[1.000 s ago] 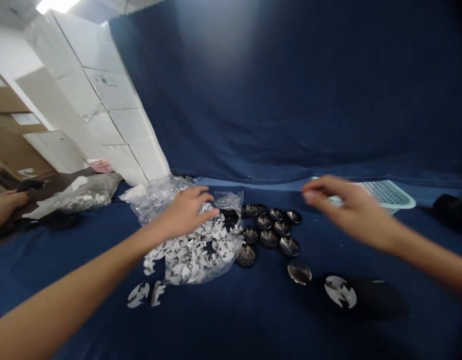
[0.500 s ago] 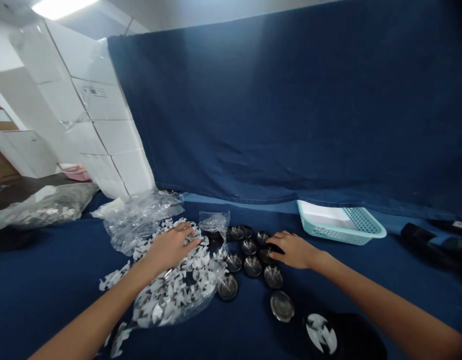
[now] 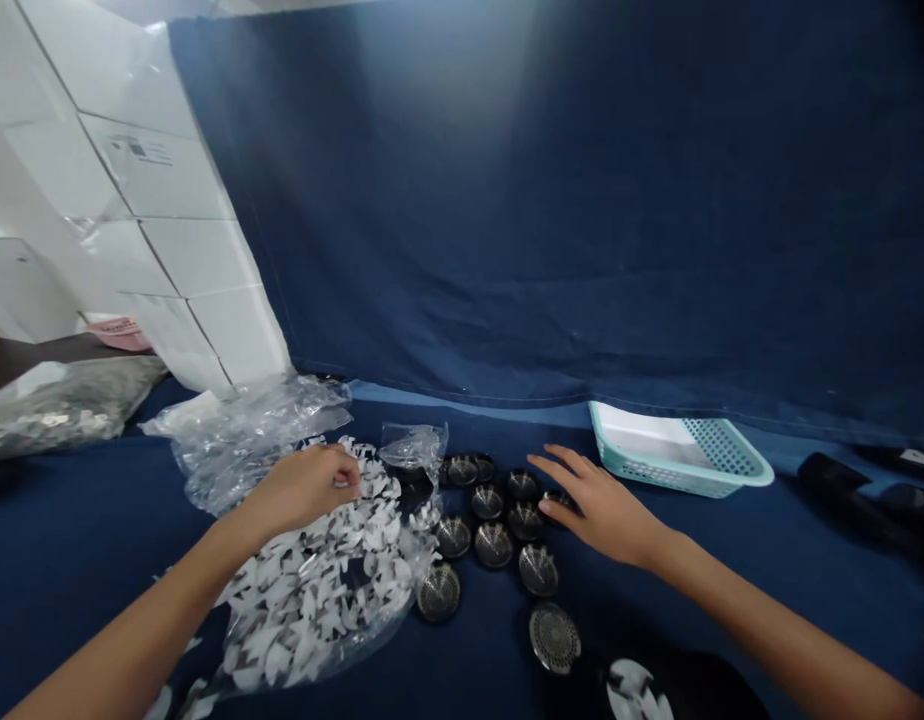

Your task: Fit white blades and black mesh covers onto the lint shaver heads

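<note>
Left hand (image 3: 306, 487): curled, knuckles up, fingertips pinched on the white paper cutouts (image 3: 319, 585); whether a piece is actually gripped, cannot tell.
Cutouts: heaped on a clear plastic bag (image 3: 252, 435) spread over the desk (image 3: 72, 560), left of centre; a few strays at the lower edge.
Right hand (image 3: 601, 505): released, fingers spread, palm down, fingertips touching the rightmost of the round metal caps (image 3: 496, 545).
Caps: a tight cluster between the two hands, dark rims, shiny insides; one mesh-faced disc (image 3: 554, 637) lies apart, nearer the camera.
Basket (image 3: 679, 455): pale green, perforated, behind the right hand against the blue cloth backdrop (image 3: 582, 200).
Far left: second bag of small pieces (image 3: 57, 405), white boxes (image 3: 154, 230) stacked behind it.
</note>
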`<state>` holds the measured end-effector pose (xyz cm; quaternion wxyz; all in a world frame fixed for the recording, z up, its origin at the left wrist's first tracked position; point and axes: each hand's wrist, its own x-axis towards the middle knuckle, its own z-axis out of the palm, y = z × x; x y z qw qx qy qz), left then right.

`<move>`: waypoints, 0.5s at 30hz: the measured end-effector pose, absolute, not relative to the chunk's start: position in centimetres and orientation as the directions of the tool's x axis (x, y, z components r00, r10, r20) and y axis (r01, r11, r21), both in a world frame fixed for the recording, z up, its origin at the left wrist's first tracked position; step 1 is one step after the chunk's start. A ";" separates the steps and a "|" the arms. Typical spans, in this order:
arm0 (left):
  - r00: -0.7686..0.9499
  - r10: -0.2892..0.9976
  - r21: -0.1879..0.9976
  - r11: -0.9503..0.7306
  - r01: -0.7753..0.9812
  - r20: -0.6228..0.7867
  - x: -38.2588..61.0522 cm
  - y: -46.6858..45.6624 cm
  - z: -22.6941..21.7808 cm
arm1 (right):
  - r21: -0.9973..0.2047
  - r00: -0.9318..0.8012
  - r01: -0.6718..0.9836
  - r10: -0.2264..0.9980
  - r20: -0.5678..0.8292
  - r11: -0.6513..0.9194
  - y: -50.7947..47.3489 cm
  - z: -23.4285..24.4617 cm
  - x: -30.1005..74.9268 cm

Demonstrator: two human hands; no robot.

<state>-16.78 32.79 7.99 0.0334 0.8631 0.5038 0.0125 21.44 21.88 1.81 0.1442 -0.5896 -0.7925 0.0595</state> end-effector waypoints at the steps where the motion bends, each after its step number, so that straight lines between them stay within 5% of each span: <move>1: 0.492 0.870 0.074 -0.492 0.868 0.006 -16.7 32.7 8.1 | -0.280 -0.254 0.913 0.951 0.174 0.295 20.9 2.3 21.5; 7: 0.452 0.880 0.052 -0.463 0.885 0.148 -16.4 32.2 8.2 | -0.462 -0.222 0.839 0.956 0.193 0.288 13.0 3.5 22.6; 12: 0.443 0.881 0.020 -0.452 0.892 0.164 -16.2 31.8 8.3 | -0.422 -0.252 0.859 0.957 0.145 0.290 7.8 1.3 23.6; 15: 0.440 0.851 -0.048 -0.446 0.894 0.288 -14.7 30.2 8.8 | -0.398 -0.267 0.862 0.948 0.172 0.315 6.1 0.1 23.7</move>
